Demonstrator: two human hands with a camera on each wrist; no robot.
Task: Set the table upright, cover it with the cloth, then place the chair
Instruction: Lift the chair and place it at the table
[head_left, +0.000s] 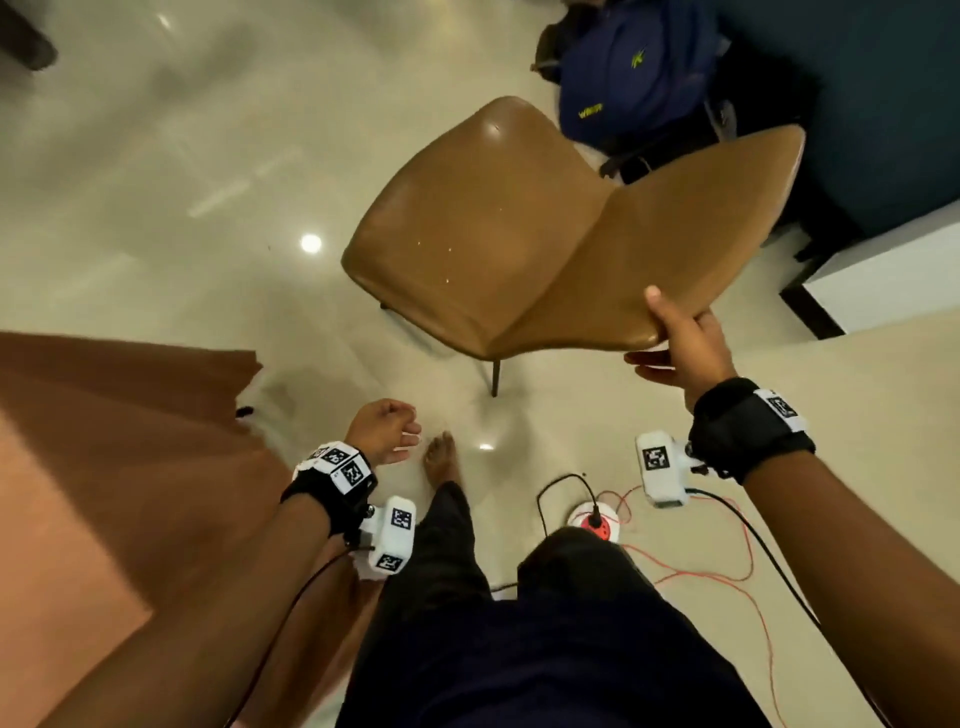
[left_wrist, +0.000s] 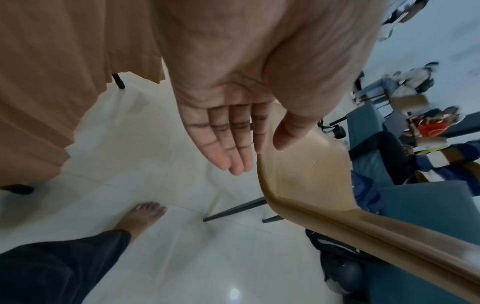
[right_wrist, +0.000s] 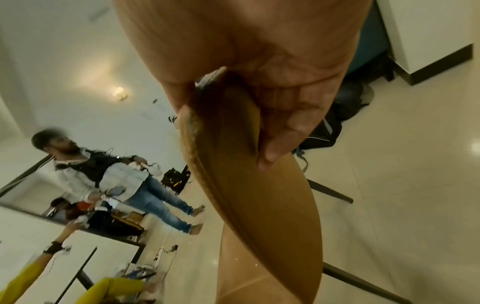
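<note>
A tan leather chair (head_left: 483, 228) stands in the middle of the floor, its seat turned to the left. My right hand (head_left: 680, 338) grips the top edge of its backrest, thumb on the front face; in the right wrist view the fingers (right_wrist: 283, 127) wrap that same chair (right_wrist: 259, 205) edge. The brown cloth (head_left: 104, 441) covers the table at the left and hangs down its sides, with a dark table leg (left_wrist: 119, 81) showing below the hem. My left hand (head_left: 387, 431) hangs free between cloth and chair, fingers (left_wrist: 228, 144) straight, holding nothing.
A blue backpack (head_left: 634, 67) lies behind the chair by a dark blue wall. A white cabinet (head_left: 893, 280) stands at the right. A round socket with a red plug (head_left: 595, 519) and orange wires (head_left: 727, 571) lie by my feet. Other people (right_wrist: 103, 174) stand farther off.
</note>
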